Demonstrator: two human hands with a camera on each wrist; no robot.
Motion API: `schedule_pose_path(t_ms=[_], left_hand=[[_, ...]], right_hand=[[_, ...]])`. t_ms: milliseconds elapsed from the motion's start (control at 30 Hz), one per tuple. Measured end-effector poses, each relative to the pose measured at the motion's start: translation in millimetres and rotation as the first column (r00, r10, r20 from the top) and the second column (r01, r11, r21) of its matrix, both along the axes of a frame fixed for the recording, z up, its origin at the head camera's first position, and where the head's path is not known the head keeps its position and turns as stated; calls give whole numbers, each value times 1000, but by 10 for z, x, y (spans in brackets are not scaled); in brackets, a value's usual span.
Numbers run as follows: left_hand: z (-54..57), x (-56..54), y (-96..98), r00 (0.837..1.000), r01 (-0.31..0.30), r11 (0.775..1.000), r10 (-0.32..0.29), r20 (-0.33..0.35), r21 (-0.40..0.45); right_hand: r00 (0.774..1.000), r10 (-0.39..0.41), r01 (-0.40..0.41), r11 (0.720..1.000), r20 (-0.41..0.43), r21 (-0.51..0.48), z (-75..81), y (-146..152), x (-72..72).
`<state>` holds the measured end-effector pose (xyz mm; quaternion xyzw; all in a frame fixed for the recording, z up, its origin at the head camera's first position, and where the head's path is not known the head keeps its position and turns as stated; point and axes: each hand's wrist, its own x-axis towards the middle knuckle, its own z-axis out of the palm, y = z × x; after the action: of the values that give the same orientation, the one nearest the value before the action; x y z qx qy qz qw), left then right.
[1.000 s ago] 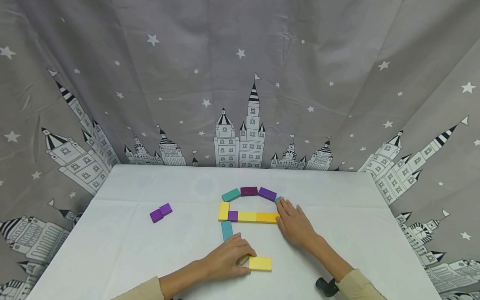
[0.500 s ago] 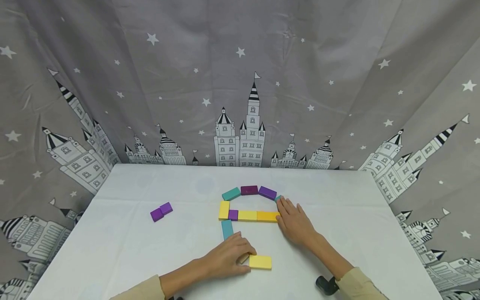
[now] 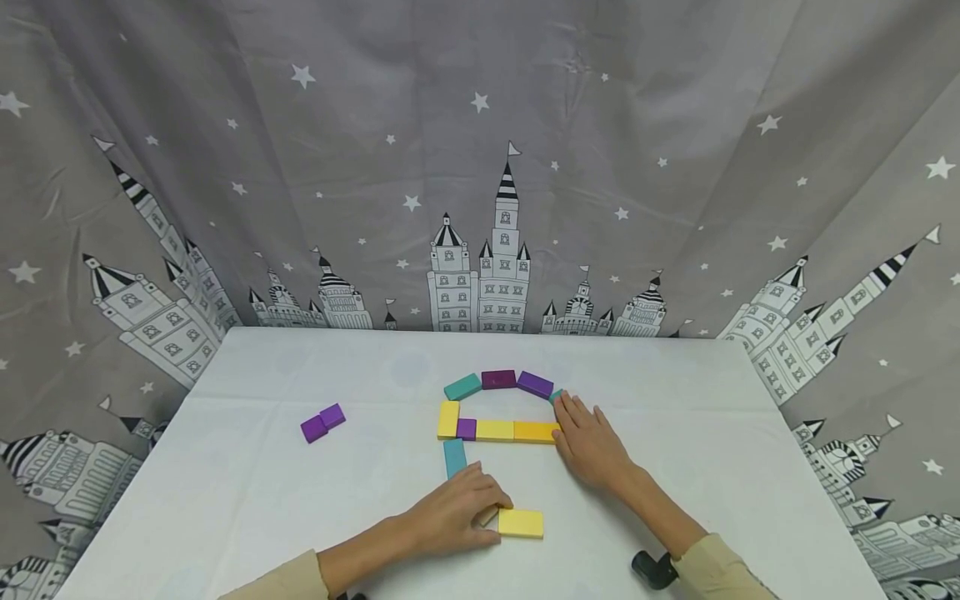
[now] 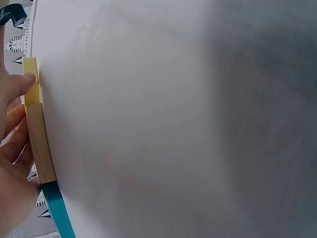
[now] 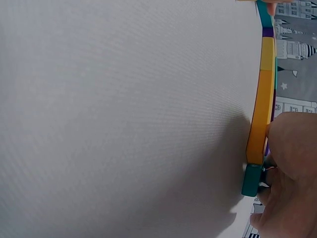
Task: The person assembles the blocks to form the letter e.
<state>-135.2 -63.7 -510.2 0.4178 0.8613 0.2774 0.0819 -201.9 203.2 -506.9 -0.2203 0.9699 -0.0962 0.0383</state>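
Note:
In the head view my left hand [image 3: 459, 510] curls over a bare-wood block [image 3: 488, 517], thumb in front and fingers behind. That block meets the left end of a yellow block [image 3: 521, 523]; in the left wrist view the thumb touches the yellow block [image 4: 30, 69] beside the wood block [image 4: 40, 144]. A blue block [image 3: 454, 457] lies just beyond the left fingers. My right hand [image 3: 592, 446] rests flat with fairly straight fingers over a teal block [image 3: 556, 397], mostly hidden in the head view. Its near end [image 5: 251, 179] shows by the orange block [image 5: 258, 114].
An arc of a green block [image 3: 462, 387], a maroon block [image 3: 498, 380] and a purple block [image 3: 536, 384] lies behind a row with another yellow block [image 3: 494, 430]. Two loose purple blocks [image 3: 322, 423] lie left on the white table [image 3: 247, 467]. A black object [image 3: 652, 571] sits by the right sleeve.

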Motion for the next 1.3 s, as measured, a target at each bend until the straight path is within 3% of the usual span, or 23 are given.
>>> schedule_pose_path(t_ms=[200, 300, 433, 500, 567, 733, 833, 933, 1000, 1067, 1300], left_hand=[[71, 0, -85, 1000, -30, 998, 30, 5, 51], [134, -20, -191, 993, -105, 993, 102, 53, 62], [187, -79, -407, 968, -247, 965, 241, 64, 89], [202, -128, -551, 946, -324, 940, 320, 52, 108], [191, -189, -725, 920, -386, 910, 392, -10, 153], [170, -293, -1260, 822, -516, 821, 555, -126, 245], [171, -301, -1580, 762, -602, 762, 638, -113, 240], [157, -286, -1845, 713, -679, 710, 699, -65, 185], [137, -269, -1972, 693, -711, 689, 721, -25, 140], [103, -265, -2063, 685, -725, 680, 729, 7, 108], [-1, -275, -2182, 685, -728, 682, 729, 22, 72]], right_hand=[[1000, 4, -4, 1000, 2, 10, -7, 4, -6], [1000, 7, -7, 1000, 2, 11, -11, 8, -7], [1000, 9, -9, 1000, 3, 4, -18, 14, -3], [1000, 6, -6, 1000, 7, -1, -15, 12, 2], [1000, 4, -4, 1000, 10, -3, -11, 8, 7], [1000, -1, 1, 1000, 19, -9, -4, 2, 16], [1000, -2, 3, 1000, 22, -14, -9, 4, 17], [1000, -1, 1, 1000, 20, -14, -17, 11, 16], [1000, 1, 0, 1000, 17, -14, -19, 15, 14], [1000, 0, 0, 1000, 10, -11, -22, 20, 10], [1000, 7, -8, 1000, -28, -30, -39, 38, -12]])
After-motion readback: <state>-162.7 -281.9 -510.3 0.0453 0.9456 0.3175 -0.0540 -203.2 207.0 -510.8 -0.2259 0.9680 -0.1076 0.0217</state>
